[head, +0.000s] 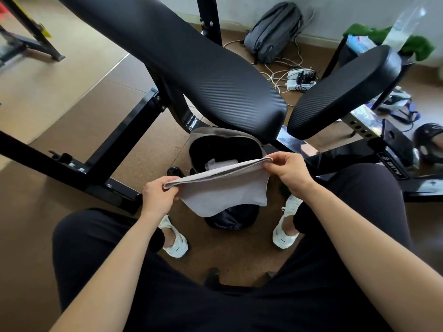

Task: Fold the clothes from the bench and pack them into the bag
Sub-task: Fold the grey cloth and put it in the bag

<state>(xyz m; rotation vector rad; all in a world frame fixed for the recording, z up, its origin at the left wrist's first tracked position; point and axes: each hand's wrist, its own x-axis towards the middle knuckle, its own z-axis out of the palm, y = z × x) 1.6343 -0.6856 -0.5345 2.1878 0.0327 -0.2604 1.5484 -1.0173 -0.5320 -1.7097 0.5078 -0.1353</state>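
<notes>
Grey cloth (223, 190) is held taut btwn both hands, just above the open bag (203, 134) on the floor. L hand (158, 197) grip pinches its left end, R hand (288, 170) pinches the right end. The rest hangs below. White garment (221, 162) lies inside the bag.

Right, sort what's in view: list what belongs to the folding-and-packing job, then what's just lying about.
Job: folded grey cloth, pinched at its ends by left hand and right hand; open grey-rimmed black bag; white folded fabric inside it; black padded bench.
Lying about: grey fabric backpack by the wall; white cables with power strip; black sandal; clear plastic bottle.
</notes>
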